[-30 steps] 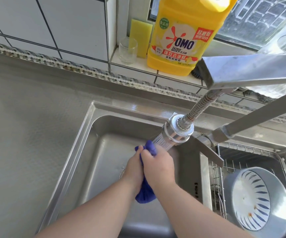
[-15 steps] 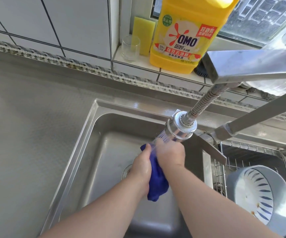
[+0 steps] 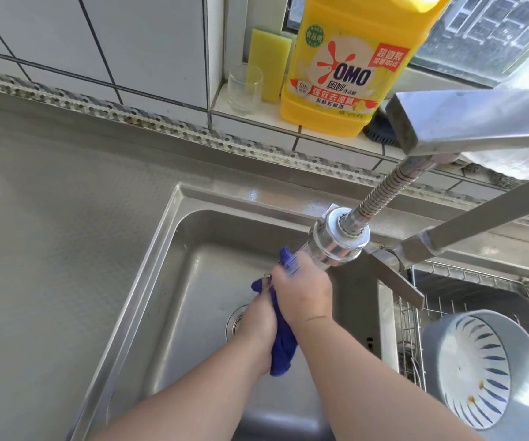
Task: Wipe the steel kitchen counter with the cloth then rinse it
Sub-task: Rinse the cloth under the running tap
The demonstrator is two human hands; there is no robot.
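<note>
Counts: 2 hands [image 3: 301,294], 1 cloth [image 3: 282,348], 1 sink [image 3: 161,265], 1 tap head [image 3: 338,241]. On sill: 1 bottle [image 3: 346,68], 1 glass [image 3: 244,90], 1 sponge [image 3: 268,62]. Also 1 bowl [image 3: 482,377] in 1 rack [image 3: 409,332].

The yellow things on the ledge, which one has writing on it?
The big yellow OMO detergent bottle has it. The yellow sponge beside it is plain.

bright daylight from the window [image 3: 479,33]; glare on the sink [image 3: 174,256] rim; hands motion-blurred; edges bowed by wide-angle distortion

Right hand [image 3: 301,294] higher on cloth [image 3: 284,348]
</note>
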